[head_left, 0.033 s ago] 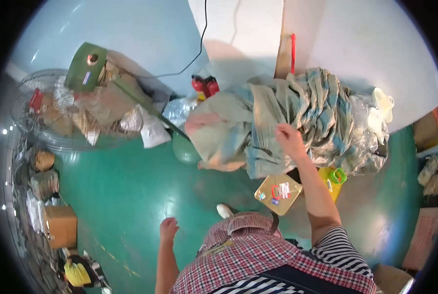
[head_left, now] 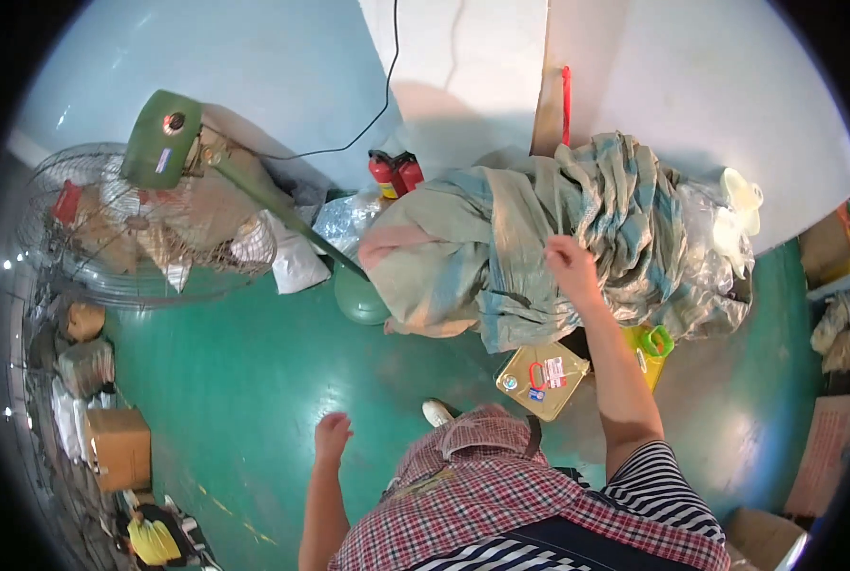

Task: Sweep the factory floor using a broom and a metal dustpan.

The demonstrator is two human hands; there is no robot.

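Observation:
A large grey-green woven plastic sheet [head_left: 520, 209] with blue and pink patches lies heaped and creased before me by the wall. My right hand [head_left: 574, 269] reaches over its middle, the fingers curled closed on a fold of the material. Low on my left, my left hand [head_left: 332, 439] hangs over the floor with nothing in it, its fingers loosely bent and the thumb side apart. Below the sheet's near edge stands a square gold tin [head_left: 528, 392] with a red handle. Partly behind my right forearm is a yellow container [head_left: 652, 366] with a green top.
A green pedestal fan [head_left: 163, 143] with a wide wire cage stands at left, its pole slanting toward a round base [head_left: 358, 297]. Two red fire extinguishers [head_left: 396, 173] stand by the wall. A cardboard box [head_left: 118, 449] sits at lower left. A black cord [head_left: 387, 95] runs down the wall.
My right hand has shifted slightly right over the sheet. My left hand is a little higher. The fan's head has turned slightly, and the view has shifted a little.

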